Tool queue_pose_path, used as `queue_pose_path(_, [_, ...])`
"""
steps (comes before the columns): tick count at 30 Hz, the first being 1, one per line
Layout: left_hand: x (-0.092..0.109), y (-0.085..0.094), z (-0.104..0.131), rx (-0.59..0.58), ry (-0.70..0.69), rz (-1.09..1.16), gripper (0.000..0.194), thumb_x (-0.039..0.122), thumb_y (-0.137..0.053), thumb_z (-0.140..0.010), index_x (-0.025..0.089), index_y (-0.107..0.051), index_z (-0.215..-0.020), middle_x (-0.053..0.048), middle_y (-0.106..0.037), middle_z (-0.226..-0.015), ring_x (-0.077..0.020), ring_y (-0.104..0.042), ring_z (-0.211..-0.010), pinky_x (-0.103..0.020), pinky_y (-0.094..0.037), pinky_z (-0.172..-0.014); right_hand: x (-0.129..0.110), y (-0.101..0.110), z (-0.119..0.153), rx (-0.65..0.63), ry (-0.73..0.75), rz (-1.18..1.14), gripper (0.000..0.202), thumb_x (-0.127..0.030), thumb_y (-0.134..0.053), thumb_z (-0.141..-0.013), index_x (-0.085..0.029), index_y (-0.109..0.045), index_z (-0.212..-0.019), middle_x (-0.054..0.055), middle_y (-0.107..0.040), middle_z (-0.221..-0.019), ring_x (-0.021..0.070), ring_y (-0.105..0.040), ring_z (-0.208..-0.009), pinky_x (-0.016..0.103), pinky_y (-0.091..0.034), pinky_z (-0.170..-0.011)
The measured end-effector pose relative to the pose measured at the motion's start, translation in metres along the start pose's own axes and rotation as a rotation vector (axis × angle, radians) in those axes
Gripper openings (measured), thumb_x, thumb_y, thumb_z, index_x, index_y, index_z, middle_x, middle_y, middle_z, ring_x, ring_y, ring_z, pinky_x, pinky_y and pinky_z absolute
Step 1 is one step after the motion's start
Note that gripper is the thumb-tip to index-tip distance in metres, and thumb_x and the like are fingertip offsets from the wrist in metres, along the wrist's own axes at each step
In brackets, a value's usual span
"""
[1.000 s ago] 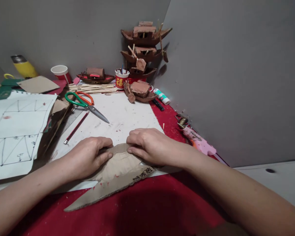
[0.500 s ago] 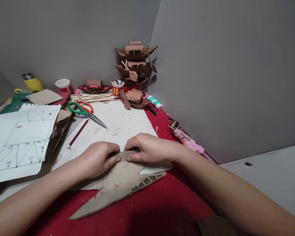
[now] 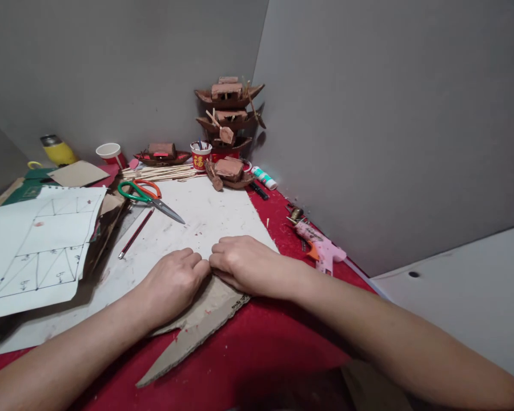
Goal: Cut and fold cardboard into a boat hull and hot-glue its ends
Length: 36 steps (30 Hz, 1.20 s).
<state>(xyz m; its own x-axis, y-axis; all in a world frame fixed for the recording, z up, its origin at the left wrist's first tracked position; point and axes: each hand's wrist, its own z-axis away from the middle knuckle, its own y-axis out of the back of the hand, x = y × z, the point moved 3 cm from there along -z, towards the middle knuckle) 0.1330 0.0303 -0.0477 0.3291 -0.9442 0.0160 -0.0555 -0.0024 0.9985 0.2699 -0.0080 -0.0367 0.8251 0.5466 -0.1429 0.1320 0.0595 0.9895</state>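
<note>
A cut piece of grey-brown cardboard [image 3: 197, 325] lies at the near edge of the white sheet [image 3: 175, 240], its pointed end reaching over the red table cover [image 3: 274, 348]. My left hand [image 3: 175, 282] is closed on the cardboard's upper part, knuckles up. Right beside it, touching at the fingers, my right hand [image 3: 244, 265] is closed on the same piece and covers most of the black writing. Both sets of fingertips are largely hidden.
Green-and-orange-handled scissors [image 3: 152, 200] and a pencil [image 3: 136, 233] lie on the white sheet. Brown model boats [image 3: 230, 123], sticks [image 3: 167, 172] and cups [image 3: 201, 155] stand behind. A drawing [image 3: 38, 245] is left; a pink glue gun [image 3: 321, 245] is right.
Both hands have closed in together over the cardboard, with fingers curled further. The cardboard's right end is now hidden under my right hand. The view has shifted slightly.
</note>
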Motion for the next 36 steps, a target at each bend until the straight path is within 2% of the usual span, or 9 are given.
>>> queue_pose_path(5, [-0.020, 0.012, 0.008, -0.164, 0.227, 0.310, 0.020, 0.031, -0.048, -0.088, 0.018, -0.063, -0.088, -0.006, -0.067, -0.080, -0.0194, -0.059, -0.070, -0.027, -0.040, -0.061, 0.030, 0.003, 0.006, -0.165, -0.183, -0.448, 0.015, -0.021, -0.057, -0.082, -0.012, -0.067, -0.074, -0.004, -0.050, -0.058, 0.0092, -0.041, -0.054, 0.020, -0.029, -0.050])
queue_pose_path(9, [-0.025, 0.016, 0.009, -0.191, 0.243, 0.453, 0.019, 0.031, -0.047, -0.087, 0.019, -0.061, -0.080, -0.003, -0.064, -0.075, -0.0164, -0.054, -0.066, -0.025, -0.037, -0.059, 0.035, 0.007, 0.008, -0.237, -0.164, -0.546, 0.019, -0.020, -0.054, -0.083, -0.010, -0.070, -0.080, -0.002, -0.055, -0.062, 0.0095, -0.044, -0.056, 0.020, -0.033, -0.052])
queue_pose_path(13, [-0.022, 0.016, 0.006, -0.195, 0.217, 0.460, 0.017, 0.028, -0.046, -0.086, 0.019, -0.056, -0.075, -0.001, -0.060, -0.072, -0.0147, -0.051, -0.064, -0.024, -0.036, -0.059, 0.032, 0.009, 0.010, -0.213, -0.102, -0.501, 0.022, -0.014, -0.055, -0.079, -0.011, -0.070, -0.095, 0.004, -0.067, -0.080, 0.0127, -0.054, -0.068, 0.021, -0.039, -0.061])
queue_pose_path(16, [-0.017, 0.016, 0.005, -0.185, 0.166, 0.387, 0.016, 0.025, -0.045, -0.088, 0.019, -0.053, -0.075, -0.001, -0.059, -0.074, -0.0151, -0.051, -0.066, -0.024, -0.036, -0.059, 0.027, 0.009, 0.013, -0.209, -0.092, -0.413, 0.020, -0.011, -0.055, -0.077, -0.013, -0.069, -0.092, 0.005, -0.068, -0.081, 0.0138, -0.055, -0.069, 0.021, -0.038, -0.061])
queue_pose_path(21, [-0.007, 0.011, 0.007, -0.080, -0.105, 0.040, 0.021, 0.017, -0.038, -0.093, 0.018, -0.054, -0.079, -0.004, -0.060, -0.077, -0.0191, -0.051, -0.072, -0.030, -0.036, -0.064, 0.008, 0.013, 0.018, -0.117, -0.068, -0.152, 0.017, -0.009, -0.050, -0.080, -0.015, -0.065, -0.082, 0.007, -0.067, -0.078, 0.0160, -0.055, -0.068, 0.025, -0.033, -0.060])
queue_pose_path(23, [-0.007, 0.009, 0.009, -0.043, -0.143, -0.042, 0.023, 0.017, -0.036, -0.095, 0.018, -0.054, -0.079, -0.004, -0.060, -0.076, -0.0194, -0.050, -0.071, -0.031, -0.036, -0.064, 0.003, 0.015, 0.019, -0.105, -0.069, -0.095, 0.018, -0.009, -0.048, -0.082, -0.016, -0.064, -0.083, 0.007, -0.068, -0.078, 0.0170, -0.057, -0.069, 0.026, -0.032, -0.060])
queue_pose_path(26, [-0.012, 0.009, 0.011, -0.043, -0.073, 0.011, 0.022, 0.022, -0.039, -0.095, 0.018, -0.054, -0.079, -0.003, -0.060, -0.074, -0.0182, -0.052, -0.070, -0.029, -0.036, -0.063, 0.002, 0.013, 0.018, -0.113, -0.082, -0.086, 0.015, -0.013, -0.050, -0.081, -0.016, -0.064, -0.084, 0.008, -0.070, -0.082, 0.0189, -0.060, -0.071, 0.027, -0.032, -0.060])
queue_pose_path(31, [-0.018, 0.017, 0.010, -0.097, 0.094, 0.257, 0.018, 0.027, -0.044, -0.092, 0.019, -0.058, -0.084, -0.003, -0.058, -0.078, -0.0162, -0.055, -0.070, -0.026, -0.039, -0.063, 0.003, 0.006, 0.008, -0.063, -0.091, -0.139, 0.017, -0.025, -0.054, -0.083, -0.016, -0.066, -0.092, 0.010, -0.071, -0.090, 0.0214, -0.063, -0.078, 0.027, -0.035, -0.063])
queue_pose_path(36, [-0.023, 0.025, 0.014, -0.252, 0.228, 0.420, 0.016, 0.029, -0.048, -0.087, 0.019, -0.061, -0.087, -0.003, -0.062, -0.082, -0.0175, -0.056, -0.073, -0.026, -0.039, -0.064, 0.003, 0.002, 0.004, -0.031, -0.100, -0.175, 0.015, -0.024, -0.054, -0.086, -0.016, -0.066, -0.088, 0.009, -0.071, -0.089, 0.0190, -0.062, -0.076, 0.026, -0.035, -0.063])
